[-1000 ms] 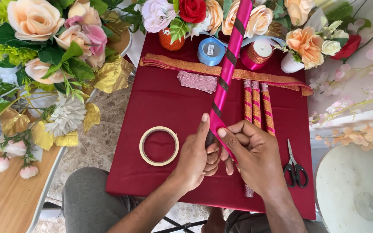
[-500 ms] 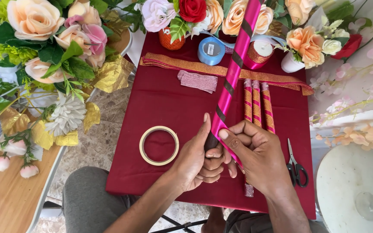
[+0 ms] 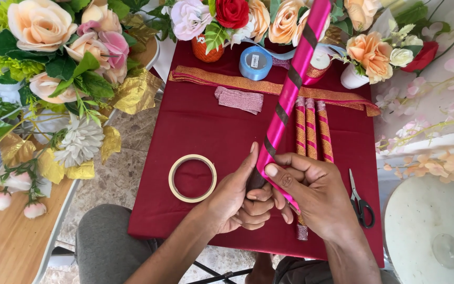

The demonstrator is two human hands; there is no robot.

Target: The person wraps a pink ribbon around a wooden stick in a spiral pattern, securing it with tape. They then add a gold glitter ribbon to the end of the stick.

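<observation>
A long stick (image 3: 292, 79) wrapped in bright pink ribbon, with dark gaps between the turns, slants from my hands up to the top edge. My left hand (image 3: 237, 197) grips its lower end, thumb lying along the stick. My right hand (image 3: 313, 197) presses the pink ribbon against the stick with thumb and fingers beside the left hand. Three finished sticks (image 3: 311, 129), wrapped in pink and gold, lie side by side on the maroon cloth (image 3: 195, 126) just behind my right hand.
A roll of cream tape (image 3: 192, 178) lies left of my hands, black scissors (image 3: 361, 197) to the right. A blue ribbon spool (image 3: 255, 62), gold trim strip (image 3: 222, 79) and folded pink glitter ribbon (image 3: 239, 99) lie farther back. Artificial flowers (image 3: 53, 58) crowd the left and top.
My hands have shifted slightly along the stick's lower end, and the stick has tilted a little. Everything on the cloth stays where it was.
</observation>
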